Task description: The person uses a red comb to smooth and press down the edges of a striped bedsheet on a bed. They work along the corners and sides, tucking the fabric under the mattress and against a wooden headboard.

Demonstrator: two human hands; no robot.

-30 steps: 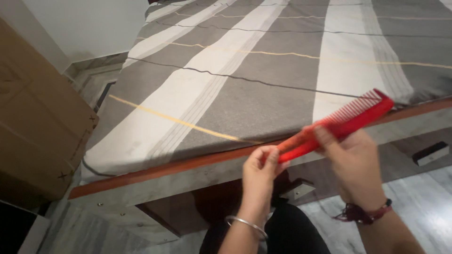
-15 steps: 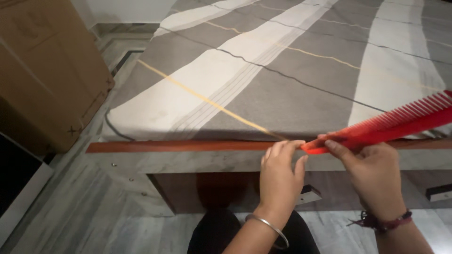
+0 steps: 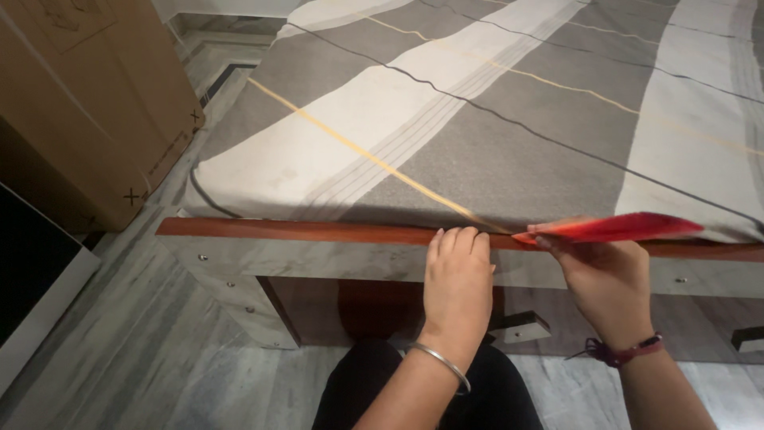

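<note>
My right hand grips the near end of a red comb, which lies almost flat and edge-on above the bed's edge. My left hand is off the comb, its fingers bent together and resting against the reddish wooden rail of the bed frame. A silver bangle sits on my left wrist and a dark red thread band on my right wrist. The grey and white striped bedsheet covers the mattress just beyond both hands.
A large brown cardboard box stands at the left beside the bed. A dark flat panel with a white edge leans at the lower left. Grey marble floor runs beneath the frame. My dark-clothed knee is below my hands.
My left hand has let go of the comb and dropped onto the bed rail. The comb has tipped from raised and slanted to nearly flat. The view has shifted closer and to the left.
</note>
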